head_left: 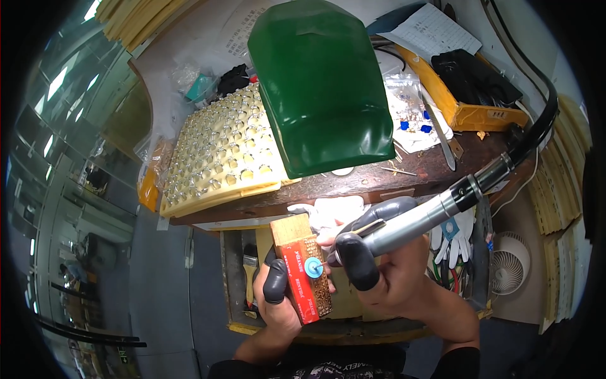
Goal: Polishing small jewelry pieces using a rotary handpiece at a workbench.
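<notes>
My left hand (281, 309), with a black finger cot on the thumb, is wrapped round a wooden block (291, 228). Red printed tape (298, 275) covers part of the block, and one side has a rough, golden-brown texture. My right hand (401, 281) grips a silver rotary handpiece (420, 221) like a pen, black cots on its fingers. A small light-blue round disc (314, 267) sits on the tool's thin shaft, over the block's textured edge; whether it touches the block I cannot tell. White cloth or gloves (331, 210) lie just beyond the block.
A green translucent shield (322, 95) hangs over the bench (372, 177). Left of it, a cream tray (221, 151) carries many small shiny rings. At right are tweezers (445, 142), a yellow box (483, 115), the tool's black cable (536, 129) and a white fan (510, 262). An open drawer (243, 328) holds a brush (250, 278).
</notes>
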The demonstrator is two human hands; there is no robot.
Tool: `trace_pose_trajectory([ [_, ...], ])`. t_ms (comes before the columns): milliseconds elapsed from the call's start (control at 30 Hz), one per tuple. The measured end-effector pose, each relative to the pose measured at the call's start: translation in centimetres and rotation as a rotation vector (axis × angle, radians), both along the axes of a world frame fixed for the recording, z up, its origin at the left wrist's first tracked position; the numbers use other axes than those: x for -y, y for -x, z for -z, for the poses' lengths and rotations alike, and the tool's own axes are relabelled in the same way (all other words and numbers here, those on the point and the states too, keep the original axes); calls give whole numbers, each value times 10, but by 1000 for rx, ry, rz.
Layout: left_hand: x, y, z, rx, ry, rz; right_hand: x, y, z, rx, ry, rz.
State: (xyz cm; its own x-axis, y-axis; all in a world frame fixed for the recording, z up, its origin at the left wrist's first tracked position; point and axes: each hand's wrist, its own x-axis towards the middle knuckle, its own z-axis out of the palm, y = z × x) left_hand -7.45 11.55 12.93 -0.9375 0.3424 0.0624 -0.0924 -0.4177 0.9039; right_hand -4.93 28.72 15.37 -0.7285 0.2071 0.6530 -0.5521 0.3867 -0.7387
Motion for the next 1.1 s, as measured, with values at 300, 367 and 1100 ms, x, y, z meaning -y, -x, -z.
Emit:
trace_pose_trajectory([
  [300,-1,0,2,23,-58,-15,0,0,5,-1,66,-28],
  [367,-2,0,1,13,-45,-30,0,1,4,-2,71,-27],
  [1100,-2,0,0,-11,-28,-9,6,1,-1,1,102,39],
])
